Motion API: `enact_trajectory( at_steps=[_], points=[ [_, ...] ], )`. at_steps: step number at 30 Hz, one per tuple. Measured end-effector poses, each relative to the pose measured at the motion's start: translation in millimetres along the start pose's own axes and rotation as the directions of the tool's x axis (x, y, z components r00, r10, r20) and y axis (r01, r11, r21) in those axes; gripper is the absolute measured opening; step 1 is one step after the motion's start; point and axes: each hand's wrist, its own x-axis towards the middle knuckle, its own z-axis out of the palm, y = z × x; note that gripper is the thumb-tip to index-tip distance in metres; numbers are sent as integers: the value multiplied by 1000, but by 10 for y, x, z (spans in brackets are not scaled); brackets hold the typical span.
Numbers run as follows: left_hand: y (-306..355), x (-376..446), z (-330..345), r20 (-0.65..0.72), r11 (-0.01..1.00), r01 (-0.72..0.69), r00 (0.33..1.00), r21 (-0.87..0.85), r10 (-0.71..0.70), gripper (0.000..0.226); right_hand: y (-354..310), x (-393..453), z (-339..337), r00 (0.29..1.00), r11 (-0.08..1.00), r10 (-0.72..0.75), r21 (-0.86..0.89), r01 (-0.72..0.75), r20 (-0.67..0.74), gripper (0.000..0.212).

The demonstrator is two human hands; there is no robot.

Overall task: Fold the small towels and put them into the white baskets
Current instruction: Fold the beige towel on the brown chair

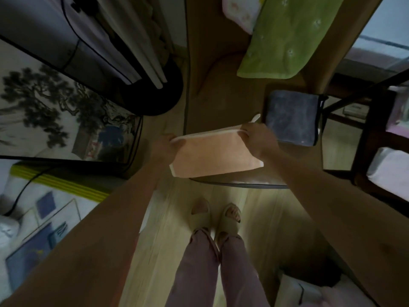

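A small peach towel with a pale border hangs stretched between both hands over the near edge of the wooden table. My left hand pinches its upper left corner. My right hand pinches the upper right corner, where a white loop sticks up. A folded dark blue towel lies on the table just right of my right hand. A green towel is spread farther back, with a white-pink towel beyond it. White baskets sit in a dark shelf rack at the right.
A dark-framed painting leans at the left beside a black fan base. Blue-patterned bedding lies at the lower left. My slippered feet stand on the pale wood floor before the table. A white bag sits at the lower right.
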Motion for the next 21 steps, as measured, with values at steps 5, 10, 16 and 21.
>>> enact_trajectory(
  at_steps=[5,10,16,21],
  points=[
    [-162,190,218,-31,993,84,996,-79,-87,37,26,230,220,998,996,55,-64,-56,-14,21],
    [-283,233,411,-5,917,266,960,-299,-280,64,-5,203,455,962,951,-218,-257,172,-164,40],
    [-419,268,589,162,704,451,883,-549,-440,65,-44,-52,954,910,868,-416,-294,399,7,54],
    [-610,125,604,-53,741,167,963,-651,-263,34,-70,-42,1230,935,912,-354,-227,341,-18,59]
  ],
)
